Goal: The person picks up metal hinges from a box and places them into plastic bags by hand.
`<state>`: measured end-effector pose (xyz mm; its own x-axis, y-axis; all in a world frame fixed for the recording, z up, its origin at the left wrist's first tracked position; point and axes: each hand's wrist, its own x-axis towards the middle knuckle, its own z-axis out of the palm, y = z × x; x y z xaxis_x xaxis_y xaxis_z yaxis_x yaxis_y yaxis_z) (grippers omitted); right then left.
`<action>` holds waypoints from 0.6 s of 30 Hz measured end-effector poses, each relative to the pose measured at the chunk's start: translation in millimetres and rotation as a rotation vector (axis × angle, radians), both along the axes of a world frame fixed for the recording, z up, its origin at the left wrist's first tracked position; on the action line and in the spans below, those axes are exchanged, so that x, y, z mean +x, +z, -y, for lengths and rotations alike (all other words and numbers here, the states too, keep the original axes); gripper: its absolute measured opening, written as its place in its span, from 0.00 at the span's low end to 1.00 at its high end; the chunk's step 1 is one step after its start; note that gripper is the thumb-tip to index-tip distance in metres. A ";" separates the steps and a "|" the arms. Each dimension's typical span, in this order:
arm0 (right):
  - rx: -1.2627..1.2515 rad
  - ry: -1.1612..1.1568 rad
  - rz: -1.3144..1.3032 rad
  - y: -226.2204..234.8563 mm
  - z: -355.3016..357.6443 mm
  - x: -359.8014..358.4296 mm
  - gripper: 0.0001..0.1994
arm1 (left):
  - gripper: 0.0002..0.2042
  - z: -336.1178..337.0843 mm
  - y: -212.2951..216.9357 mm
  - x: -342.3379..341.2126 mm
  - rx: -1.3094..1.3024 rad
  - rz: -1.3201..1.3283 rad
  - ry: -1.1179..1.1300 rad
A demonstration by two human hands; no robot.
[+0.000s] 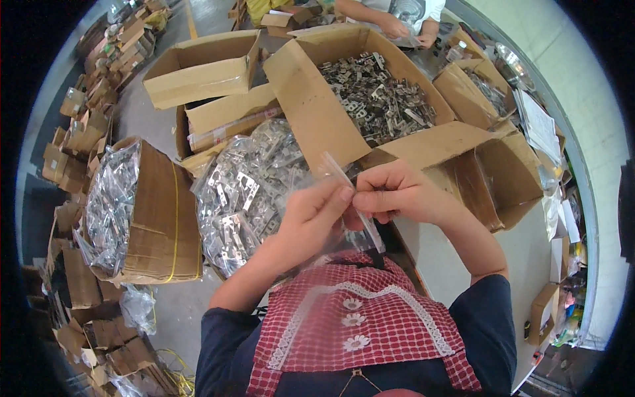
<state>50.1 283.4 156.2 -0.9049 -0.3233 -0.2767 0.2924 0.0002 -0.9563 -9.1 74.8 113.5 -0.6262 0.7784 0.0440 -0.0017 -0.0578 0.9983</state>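
Both hands are closed on the top edge of a clear zip bag (372,233), in front of my chest. My left hand (311,215) pinches it between thumb and fingers, and my right hand (403,192) grips it just beside. Something metallic seems to show through the plastic below my fingers, too blurred to name. Left of my left hand lies a big heap of clear bags (241,192) with flat, slotted silver metal fittings in them. Beyond my hands, a large cardboard box (433,86) holds many loose metal fittings (377,99).
An open carton (503,172) stands to the right, and a carton of bagged fittings (162,225) to the left. Another open carton (198,73) is at the far left. Across from me a co-worker's hands (410,33) hold clear plastic. Cardboard boxes (86,132) line the left side.
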 end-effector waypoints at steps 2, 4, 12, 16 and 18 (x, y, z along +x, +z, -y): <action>-0.038 -0.016 0.030 1.5 2.4 0.1 0.11 | 0.15 0.4 -1.2 0.3 0.014 -0.003 0.022; -0.077 -0.032 0.058 2.7 6.5 1.4 0.12 | 0.09 1.8 0.0 3.1 0.070 0.106 0.065; 1.072 -0.438 -0.983 4.2 3.1 -8.3 0.06 | 0.03 19.4 0.4 -15.8 0.002 -0.398 0.340; 1.233 -0.318 -1.284 -2.0 17.0 -29.4 0.07 | 0.05 9.6 2.4 -21.9 -0.283 -0.815 0.540; 1.300 -0.128 -1.480 -5.6 26.4 -35.1 0.09 | 0.06 2.9 0.0 -19.4 -0.224 -1.105 0.467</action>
<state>14.9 257.0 150.6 -0.6076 -0.5077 0.6108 -0.5402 0.8279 0.1507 -28.5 71.9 113.5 -0.5582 0.5470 0.6239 0.8294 0.3483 0.4367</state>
